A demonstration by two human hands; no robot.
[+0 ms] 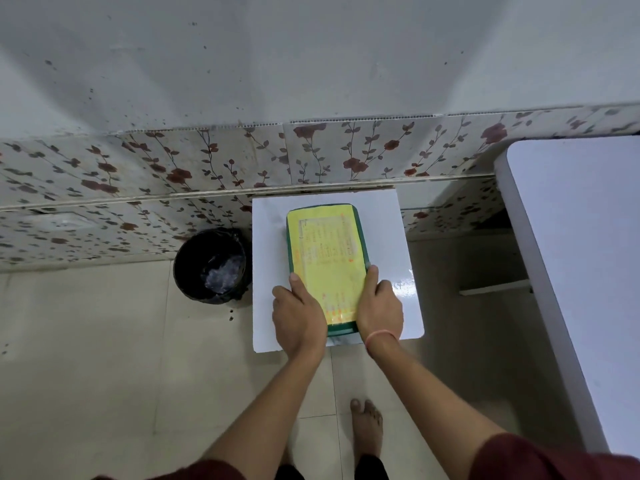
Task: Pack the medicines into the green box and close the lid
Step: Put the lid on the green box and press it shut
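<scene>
At the near edge of the view, dark red sleeves and a bare foot (366, 424) on the tiled floor (104, 341) are seen. Both forearms are extended forward to the green box (360, 237), which is placed flat on a small white bench (405, 244) with its long axis running away from the person. The lid (325, 258) is seated on the box and is covered by a yellow printed label; only a green border is left visible around it. The left hand (298, 317) is laid against the near left side of the box, with the thumb resting along the lid's left edge. The right hand (379, 306) is laid against the near right side, with a finger extended along the right edge; a pink band (381, 336) is worn at that wrist. The box is thus clasped between the two hands, each grip being closed on its side. No medicines are visible outside the box. To the left of the bench, a black bin (211, 265) with a liner is stood on the floor. To the right, a larger white table (581, 271) is partly shown. Beyond the bench, a floral-patterned wall panel (138, 168) is fitted below a plain grey wall.
</scene>
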